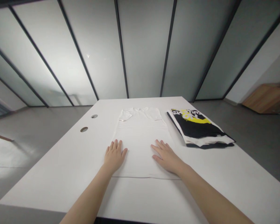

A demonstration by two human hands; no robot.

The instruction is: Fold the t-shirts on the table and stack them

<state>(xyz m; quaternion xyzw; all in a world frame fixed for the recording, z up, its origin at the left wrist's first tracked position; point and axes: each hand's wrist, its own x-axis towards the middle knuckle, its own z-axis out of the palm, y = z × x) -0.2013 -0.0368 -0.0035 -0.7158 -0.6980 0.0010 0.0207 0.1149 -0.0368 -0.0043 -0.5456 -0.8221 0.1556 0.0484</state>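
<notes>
A white T-shirt (pixel 141 137) lies spread flat on the white table (pixel 60 168), collar at the far end and sleeves folded in. My left hand (pixel 114 155) rests flat on the shirt's lower left edge, fingers stretched out. My right hand (pixel 165 155) lies flat on the lower right part of the shirt, fingers apart. Neither hand holds anything.
A pile of folded shirts (pixel 198 127), black, white and yellow, sits on the table to the right. Two round cable holes (pixel 84 129) are in the table's left part. Glass wall panels stand behind, and a wooden cabinet (pixel 268 98) is at far right.
</notes>
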